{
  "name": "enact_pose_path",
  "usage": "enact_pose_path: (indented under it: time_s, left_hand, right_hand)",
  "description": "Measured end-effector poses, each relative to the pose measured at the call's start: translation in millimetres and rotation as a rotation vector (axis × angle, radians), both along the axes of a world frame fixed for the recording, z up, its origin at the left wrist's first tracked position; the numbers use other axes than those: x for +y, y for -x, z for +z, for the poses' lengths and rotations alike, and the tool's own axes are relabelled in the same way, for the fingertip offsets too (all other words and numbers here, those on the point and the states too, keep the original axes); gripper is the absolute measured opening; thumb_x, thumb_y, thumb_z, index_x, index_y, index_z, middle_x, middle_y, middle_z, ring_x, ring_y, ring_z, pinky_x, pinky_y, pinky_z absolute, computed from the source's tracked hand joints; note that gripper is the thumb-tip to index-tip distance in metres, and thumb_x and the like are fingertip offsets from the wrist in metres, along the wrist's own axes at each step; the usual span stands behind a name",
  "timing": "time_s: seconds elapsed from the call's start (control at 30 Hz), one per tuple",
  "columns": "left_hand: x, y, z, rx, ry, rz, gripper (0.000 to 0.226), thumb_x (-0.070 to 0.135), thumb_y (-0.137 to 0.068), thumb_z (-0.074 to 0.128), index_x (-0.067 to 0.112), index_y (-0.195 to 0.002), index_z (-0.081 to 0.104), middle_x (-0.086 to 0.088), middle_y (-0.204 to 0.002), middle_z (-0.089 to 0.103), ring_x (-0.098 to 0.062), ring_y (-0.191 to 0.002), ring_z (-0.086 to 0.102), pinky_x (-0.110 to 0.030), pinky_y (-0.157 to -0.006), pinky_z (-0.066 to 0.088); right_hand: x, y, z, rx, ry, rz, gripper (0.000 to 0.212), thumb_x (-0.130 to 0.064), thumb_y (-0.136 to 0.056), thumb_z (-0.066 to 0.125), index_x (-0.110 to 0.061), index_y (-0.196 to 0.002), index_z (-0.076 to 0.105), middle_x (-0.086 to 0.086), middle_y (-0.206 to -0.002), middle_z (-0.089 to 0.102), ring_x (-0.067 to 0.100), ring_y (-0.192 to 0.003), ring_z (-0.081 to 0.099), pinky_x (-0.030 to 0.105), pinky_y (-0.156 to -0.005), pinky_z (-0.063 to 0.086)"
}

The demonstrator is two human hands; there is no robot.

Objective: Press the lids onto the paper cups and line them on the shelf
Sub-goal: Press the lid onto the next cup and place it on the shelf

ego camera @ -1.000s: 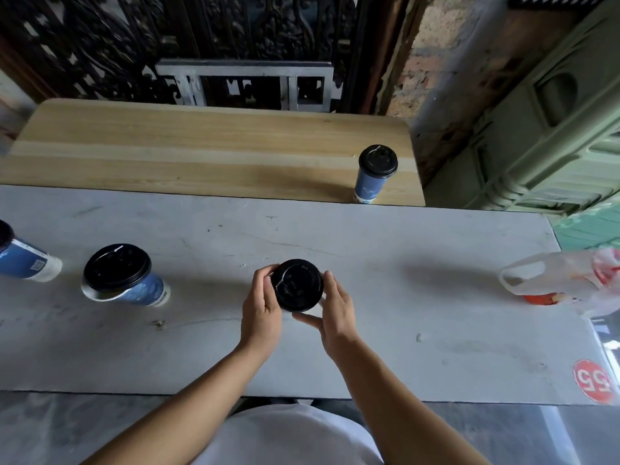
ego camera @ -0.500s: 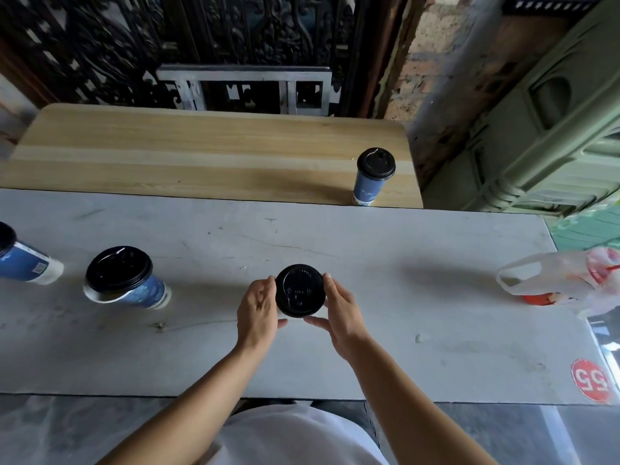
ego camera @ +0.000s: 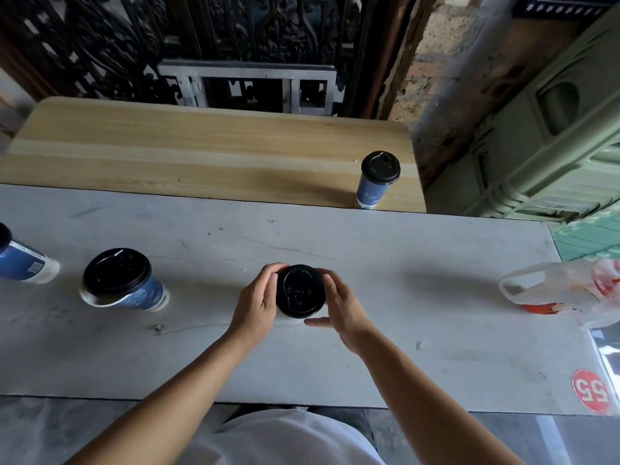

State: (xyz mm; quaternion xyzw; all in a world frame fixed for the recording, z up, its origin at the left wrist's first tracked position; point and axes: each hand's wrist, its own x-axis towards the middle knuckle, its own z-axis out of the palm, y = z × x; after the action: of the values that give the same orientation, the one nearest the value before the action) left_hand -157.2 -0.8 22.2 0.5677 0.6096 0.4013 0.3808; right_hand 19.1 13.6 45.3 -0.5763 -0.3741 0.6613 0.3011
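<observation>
Both hands, left (ego camera: 258, 302) and right (ego camera: 340, 305), grip a cup (ego camera: 299, 291) on the table (ego camera: 402, 297). The cup stands straight up, its black lid (ego camera: 300, 288) on top

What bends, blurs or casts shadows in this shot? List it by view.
Head view: wide-angle lens bows the grey counter edge and leans the left cup outward; soft, diffuse light leaves a faint shadow beside the shelf cup; the centre is sharp, with the lid embossing legible between the left hand and right hand; corners smear.
</observation>
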Motion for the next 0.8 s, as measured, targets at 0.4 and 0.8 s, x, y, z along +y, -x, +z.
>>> enact_pose_path:
  time_s: [0.4,0.8]
  left_hand:
    - [1,-1,2,-0.157,0.081,-0.027,0.038,0.019,-0.109,0.032,0.04,-0.122,0.061,0.03,-0.12,0.065,0.004,-0.121,0.058,-0.008,-0.1,0.039]
    - [-8,-1,-8,-0.635,0.563,0.362,0.051,0.048,-0.107,0.031,0.023,-0.099,0.075,0.002,-0.088,0.079,-0.01,-0.083,0.076,-0.03,-0.06,0.061]
  right_hand:
    - [0,5,2,0.162,0.125,-0.09,0.029,-0.032,-0.108,0.041,-0.025,-0.117,0.068,0.005,-0.125,0.066,0.026,-0.123,0.059,0.055,-0.083,0.06]
    - [-17,8,-16,-0.071,0.006,0.299,0.089,0.011,-0.072,0.053,-0.036,-0.147,0.041,-0.014,-0.148,0.05,0.011,-0.137,0.044,0.024,-0.093,0.049]
